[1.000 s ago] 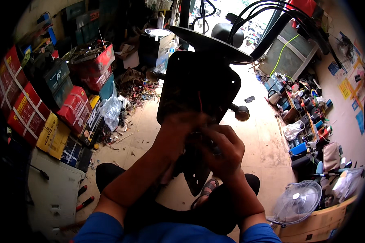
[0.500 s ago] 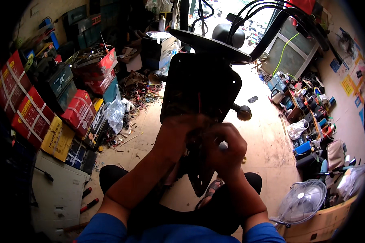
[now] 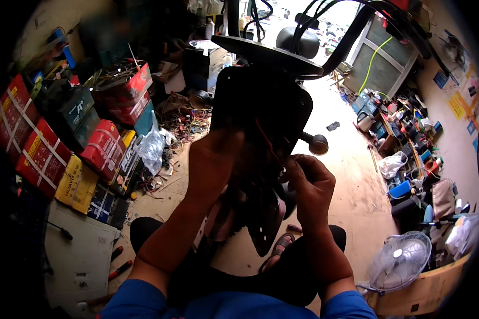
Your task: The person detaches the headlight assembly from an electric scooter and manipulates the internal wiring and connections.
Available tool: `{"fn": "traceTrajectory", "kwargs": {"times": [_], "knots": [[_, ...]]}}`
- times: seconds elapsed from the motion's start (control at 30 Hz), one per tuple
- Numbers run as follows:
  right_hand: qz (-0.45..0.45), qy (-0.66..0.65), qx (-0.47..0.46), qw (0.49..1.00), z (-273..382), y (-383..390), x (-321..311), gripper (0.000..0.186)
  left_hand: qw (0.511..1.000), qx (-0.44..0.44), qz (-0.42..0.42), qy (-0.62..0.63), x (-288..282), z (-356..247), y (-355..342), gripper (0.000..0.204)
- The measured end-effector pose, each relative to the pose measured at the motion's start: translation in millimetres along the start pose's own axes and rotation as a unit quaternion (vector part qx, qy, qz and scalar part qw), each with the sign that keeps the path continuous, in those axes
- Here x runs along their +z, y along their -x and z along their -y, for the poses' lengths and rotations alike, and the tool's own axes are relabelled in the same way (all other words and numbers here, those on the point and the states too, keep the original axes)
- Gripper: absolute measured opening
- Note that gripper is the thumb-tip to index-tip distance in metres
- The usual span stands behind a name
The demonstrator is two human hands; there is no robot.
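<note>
In front of me is the dark plate (image 3: 258, 101) of a vehicle with holes at its corners, under a black board (image 3: 263, 53) and curving cables. A thin red wire (image 3: 263, 135) runs down the plate. My left hand (image 3: 213, 157) is at the plate's left side, its fingers dark, blurred and hard to make out. My right hand (image 3: 311, 178) is pinched at the lower right of the plate, by the red wire's lower end, around a small shiny piece too small to name. A round fitting (image 3: 318, 144) sticks out on a stalk at the right.
Stacked red boxes (image 3: 42, 157), a plastic bag (image 3: 150, 151) and tangled wires line the left. Cluttered tools and goods (image 3: 402, 149) line the right wall, with a fan (image 3: 399, 260) at lower right. My knees and sandalled foot (image 3: 277, 250) are below, a bright doorway beyond.
My hands have moved apart: the left went up and leftward, the right a little rightward. More of the red wire and of the plate's lower part now shows.
</note>
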State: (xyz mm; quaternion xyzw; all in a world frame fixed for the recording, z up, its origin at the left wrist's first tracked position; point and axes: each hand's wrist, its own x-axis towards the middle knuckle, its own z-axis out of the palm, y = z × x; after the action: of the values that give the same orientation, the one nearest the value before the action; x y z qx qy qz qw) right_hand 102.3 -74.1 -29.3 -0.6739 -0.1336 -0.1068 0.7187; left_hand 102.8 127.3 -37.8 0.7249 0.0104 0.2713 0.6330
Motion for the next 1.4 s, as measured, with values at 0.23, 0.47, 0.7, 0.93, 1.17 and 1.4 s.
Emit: {"fn": "traceTrajectory", "kwargs": {"times": [0.23, 0.47, 0.7, 0.93, 1.17, 1.4], "knots": [[0.005, 0.01, 0.005, 1.0, -4, -3, -4, 0.016, 0.976, 0.152, -0.042, -0.15, -45, -2, -132, 0.029], [0.038, -0.018, 0.021, 0.999, -6, -2, -10, 0.016, 0.899, -0.175, 0.398, 0.061, -41, 5, -234, 0.035], [0.071, -0.022, -0.001, 0.997, -2, -2, -15, 0.012, 0.879, -0.268, 0.393, 0.03, -25, 13, -258, 0.03], [0.076, -0.047, 0.013, 0.996, -1, -6, -27, 0.009, 0.891, -0.268, 0.367, -0.01, -32, 17, -268, 0.029], [0.108, -0.016, -0.027, 0.994, -7, -9, -39, 0.01, 0.908, -0.275, 0.315, -0.023, -58, 27, -257, 0.028], [0.101, -0.024, -0.035, 0.994, -5, -11, -35, 0.009, 0.92, -0.268, 0.285, -0.034, -64, 32, -253, 0.027]]}}
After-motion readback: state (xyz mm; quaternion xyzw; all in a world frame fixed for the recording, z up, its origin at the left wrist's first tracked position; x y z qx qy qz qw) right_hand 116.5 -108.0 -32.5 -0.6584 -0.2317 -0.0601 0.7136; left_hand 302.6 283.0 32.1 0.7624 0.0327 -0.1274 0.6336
